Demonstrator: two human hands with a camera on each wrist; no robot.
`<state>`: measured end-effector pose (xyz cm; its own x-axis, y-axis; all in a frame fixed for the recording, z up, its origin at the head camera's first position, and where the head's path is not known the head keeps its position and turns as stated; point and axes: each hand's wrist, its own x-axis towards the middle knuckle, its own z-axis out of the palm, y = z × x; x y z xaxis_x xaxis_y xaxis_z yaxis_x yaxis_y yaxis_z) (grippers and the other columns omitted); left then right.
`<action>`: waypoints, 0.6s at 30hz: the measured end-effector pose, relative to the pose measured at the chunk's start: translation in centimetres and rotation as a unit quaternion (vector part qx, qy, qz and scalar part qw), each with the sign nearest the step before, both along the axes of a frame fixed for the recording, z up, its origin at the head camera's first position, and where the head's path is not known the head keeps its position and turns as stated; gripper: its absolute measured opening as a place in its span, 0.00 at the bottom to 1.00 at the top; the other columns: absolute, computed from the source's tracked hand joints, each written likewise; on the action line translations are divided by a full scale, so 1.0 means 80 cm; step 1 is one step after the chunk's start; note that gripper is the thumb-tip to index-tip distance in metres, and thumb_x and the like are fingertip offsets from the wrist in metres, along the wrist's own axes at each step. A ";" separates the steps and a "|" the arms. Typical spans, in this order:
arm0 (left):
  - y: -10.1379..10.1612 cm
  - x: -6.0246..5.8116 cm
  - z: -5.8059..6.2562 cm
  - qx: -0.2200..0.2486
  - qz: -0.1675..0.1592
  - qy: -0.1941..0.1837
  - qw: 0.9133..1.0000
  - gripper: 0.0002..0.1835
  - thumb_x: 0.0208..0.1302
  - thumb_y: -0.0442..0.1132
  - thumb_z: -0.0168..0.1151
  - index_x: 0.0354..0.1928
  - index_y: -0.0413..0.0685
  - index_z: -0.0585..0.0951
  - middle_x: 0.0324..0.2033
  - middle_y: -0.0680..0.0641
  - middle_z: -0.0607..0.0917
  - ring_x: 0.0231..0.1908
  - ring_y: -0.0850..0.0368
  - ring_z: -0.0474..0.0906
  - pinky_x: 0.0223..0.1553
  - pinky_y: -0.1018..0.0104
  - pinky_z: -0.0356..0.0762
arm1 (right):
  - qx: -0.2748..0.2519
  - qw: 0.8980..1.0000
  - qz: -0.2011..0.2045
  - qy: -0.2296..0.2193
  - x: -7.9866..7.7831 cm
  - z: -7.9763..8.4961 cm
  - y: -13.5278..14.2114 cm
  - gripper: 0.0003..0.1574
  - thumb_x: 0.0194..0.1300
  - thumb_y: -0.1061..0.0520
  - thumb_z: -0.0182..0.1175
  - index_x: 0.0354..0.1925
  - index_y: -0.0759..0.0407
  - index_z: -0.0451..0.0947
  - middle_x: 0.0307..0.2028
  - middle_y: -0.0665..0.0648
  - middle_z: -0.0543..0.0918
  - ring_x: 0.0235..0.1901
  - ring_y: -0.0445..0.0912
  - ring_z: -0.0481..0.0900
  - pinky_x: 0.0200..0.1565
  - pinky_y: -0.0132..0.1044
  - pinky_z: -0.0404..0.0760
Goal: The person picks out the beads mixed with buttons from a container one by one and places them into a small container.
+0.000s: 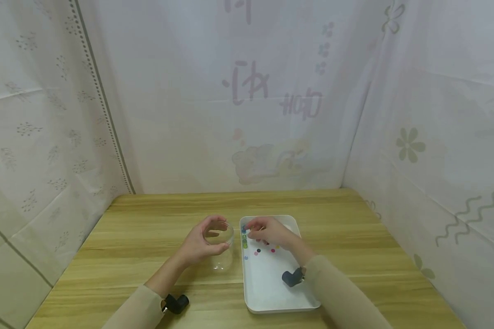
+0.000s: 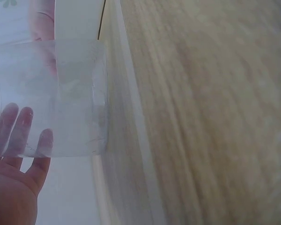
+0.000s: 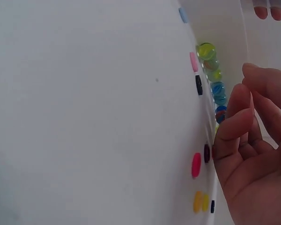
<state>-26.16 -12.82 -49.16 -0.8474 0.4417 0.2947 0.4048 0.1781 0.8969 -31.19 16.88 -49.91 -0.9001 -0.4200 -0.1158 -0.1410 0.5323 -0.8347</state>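
My left hand (image 1: 201, 242) grips a clear plastic jar (image 2: 75, 98) around its side, tilted, just left of the white tray. Through the jar's wall the fingertips (image 2: 23, 122) show in the left wrist view. My right hand (image 1: 271, 232) is over the tray's left side, fingers bent, thumb and forefinger tips close together. I cannot tell whether anything is between them. Along the tray's left wall, right by those fingers, run several glass marbles (image 3: 218, 89), green, yellow and blue. Small flat coloured discs lie near them, among them a pink disc (image 3: 193, 62) and a red disc (image 3: 196, 165).
The white tray (image 1: 277, 292) lies lengthwise on the wooden table (image 1: 140, 233). A light blue disc (image 3: 183, 15) lies toward the tray's near end, and an orange disc (image 3: 197, 201) lies farther off. Patterned curtains (image 1: 181, 114) enclose the table at the back and both sides.
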 end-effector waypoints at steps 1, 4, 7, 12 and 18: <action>0.000 0.001 0.001 0.000 0.000 -0.001 1.000 0.34 0.63 0.39 0.80 0.70 0.51 0.76 0.64 0.42 0.86 0.67 0.39 0.82 0.68 0.38 0.78 | -0.002 1.000 0.002 0.000 0.000 -0.001 0.000 0.17 0.74 0.52 0.72 0.58 0.48 0.88 0.38 0.52 0.85 0.29 0.44 0.78 0.31 0.34 0.77; 0.001 0.001 0.002 -0.001 0.001 -0.002 1.000 0.34 0.63 0.39 0.80 0.70 0.51 0.76 0.64 0.42 0.86 0.67 0.39 0.82 0.68 0.37 0.78 | 0.000 1.000 0.005 -0.003 0.000 -0.003 -0.001 0.16 0.74 0.53 0.72 0.58 0.49 0.88 0.37 0.51 0.85 0.28 0.43 0.77 0.30 0.33 0.77; 0.001 0.002 0.002 -0.002 0.002 -0.001 1.000 0.35 0.63 0.40 0.80 0.70 0.50 0.76 0.64 0.42 0.86 0.67 0.39 0.82 0.68 0.36 0.79 | 0.003 1.000 0.008 -0.009 0.001 -0.003 -0.001 0.17 0.74 0.54 0.72 0.59 0.50 0.88 0.37 0.51 0.85 0.28 0.43 0.77 0.30 0.33 0.76; 0.000 0.001 0.002 -0.002 0.002 0.003 1.000 0.34 0.64 0.40 0.80 0.70 0.49 0.76 0.63 0.41 0.87 0.66 0.38 0.82 0.67 0.37 0.80 | 0.017 1.000 0.017 -0.008 0.001 -0.005 -0.001 0.17 0.74 0.53 0.72 0.59 0.49 0.88 0.37 0.51 0.86 0.30 0.44 0.79 0.31 0.34 0.76; 0.000 0.002 0.003 -0.001 0.002 0.000 1.000 0.35 0.64 0.39 0.79 0.71 0.49 0.76 0.64 0.41 0.86 0.66 0.38 0.82 0.67 0.38 0.79 | 0.032 0.999 0.024 -0.004 -0.001 -0.008 -0.002 0.19 0.74 0.53 0.72 0.60 0.48 0.88 0.36 0.50 0.85 0.30 0.44 0.79 0.29 0.34 0.75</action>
<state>-26.00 -12.80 -48.91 -0.8487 0.4400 0.2935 0.4043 0.1819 0.8964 -31.23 16.71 -50.58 -0.8780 -0.4544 -0.1503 -0.1615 0.5768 -0.8007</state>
